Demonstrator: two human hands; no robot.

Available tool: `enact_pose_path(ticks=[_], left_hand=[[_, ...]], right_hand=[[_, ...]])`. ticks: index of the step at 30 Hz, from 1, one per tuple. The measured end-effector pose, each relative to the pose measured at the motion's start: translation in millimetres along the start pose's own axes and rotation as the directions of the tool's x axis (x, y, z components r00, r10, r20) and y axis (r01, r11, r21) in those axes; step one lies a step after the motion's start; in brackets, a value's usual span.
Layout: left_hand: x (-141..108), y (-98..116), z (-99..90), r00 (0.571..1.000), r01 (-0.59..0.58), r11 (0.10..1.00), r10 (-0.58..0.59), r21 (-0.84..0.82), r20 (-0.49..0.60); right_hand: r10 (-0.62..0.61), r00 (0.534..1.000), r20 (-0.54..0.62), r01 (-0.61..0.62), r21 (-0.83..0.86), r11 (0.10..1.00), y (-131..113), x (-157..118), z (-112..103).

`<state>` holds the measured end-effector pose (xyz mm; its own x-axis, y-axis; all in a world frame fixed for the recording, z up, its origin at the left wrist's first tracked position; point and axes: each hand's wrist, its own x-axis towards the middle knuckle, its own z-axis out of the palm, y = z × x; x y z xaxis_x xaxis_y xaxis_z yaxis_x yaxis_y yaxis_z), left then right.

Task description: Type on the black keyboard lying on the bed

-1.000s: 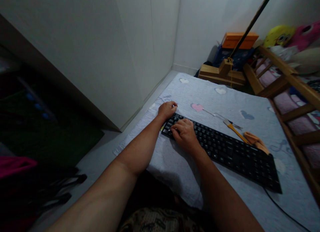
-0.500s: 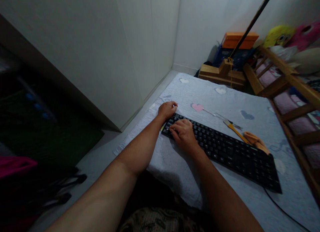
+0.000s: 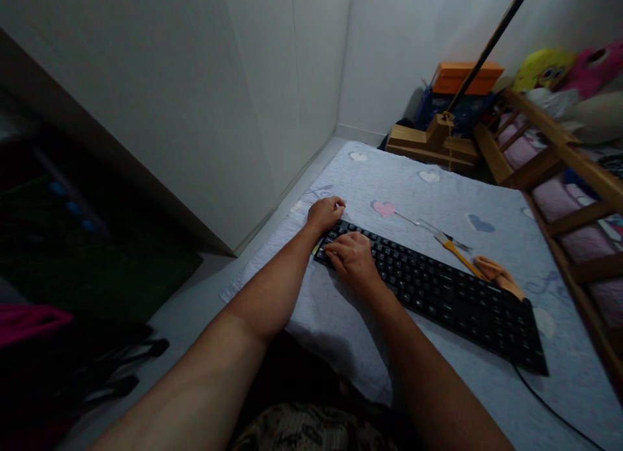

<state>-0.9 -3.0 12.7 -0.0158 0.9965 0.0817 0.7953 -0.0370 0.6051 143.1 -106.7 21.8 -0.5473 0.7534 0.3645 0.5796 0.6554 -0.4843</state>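
A black keyboard lies slantwise on a pale cloth with heart shapes. My left hand rests at the keyboard's far left corner, its fingers curled together; what they hold, if anything, is hidden. Over the left-hand keys is my right hand, thumb and fingertips drawn together; anything between them is too small to make out. Behind the keyboard lie a brush with a yellow handle, thin metal tools and a crumpled orange-brown cloth.
A white cabinet panel rises on the left. At the back stand a wooden base with a dark pole and an orange box. A wooden rail runs along the right. The keyboard cable trails to the lower right.
My right hand has shifted slightly left over the keys, its fingers drawn a little closer together. My left hand has barely moved.
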Motion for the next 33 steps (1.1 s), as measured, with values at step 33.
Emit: enact_pose_path(ticks=[33], left_hand=[[-1,0,-0.5,1.000,0.002,1.000,-0.002,-0.007,0.003]], right_hand=[[0.001,1.000,0.030,0.000,-0.030,1.000,-8,-4,-15]])
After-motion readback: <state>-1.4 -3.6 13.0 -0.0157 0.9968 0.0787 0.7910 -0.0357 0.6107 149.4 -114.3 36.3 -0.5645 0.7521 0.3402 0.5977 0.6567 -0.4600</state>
